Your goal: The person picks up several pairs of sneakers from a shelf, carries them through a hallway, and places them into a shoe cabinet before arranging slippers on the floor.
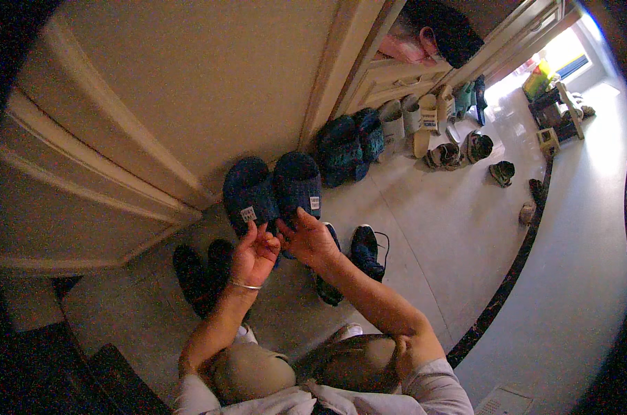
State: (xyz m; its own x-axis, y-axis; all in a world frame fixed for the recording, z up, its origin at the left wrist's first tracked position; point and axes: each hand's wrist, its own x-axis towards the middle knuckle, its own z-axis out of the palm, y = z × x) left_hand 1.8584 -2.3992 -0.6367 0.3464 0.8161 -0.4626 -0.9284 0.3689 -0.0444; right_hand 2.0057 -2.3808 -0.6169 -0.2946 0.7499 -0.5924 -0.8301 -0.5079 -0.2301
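Observation:
A pair of dark blue slippers stands side by side against the cream panelled door, a small white tag on each. My left hand [255,254], a bracelet at its wrist, has its thumb at the tag of the left slipper [248,181] and its fingers curled. On the right slipper [297,179], my right hand [313,241] presses its thumb near the tag, with the fingers bent towards the gap between the two. The undersides of the slippers are hidden. Just beyond my right forearm are dark lace-up shoes [366,249], one partly covered by the arm.
Dark footwear [191,275] lies left of my left forearm. Dark green slippers [339,150], pale slippers [427,116] and several small shoes [479,145] line the cabinet [391,83]. A person's head [438,31] shows at the top. A dark strip [510,290] edges the tiled floor [422,218].

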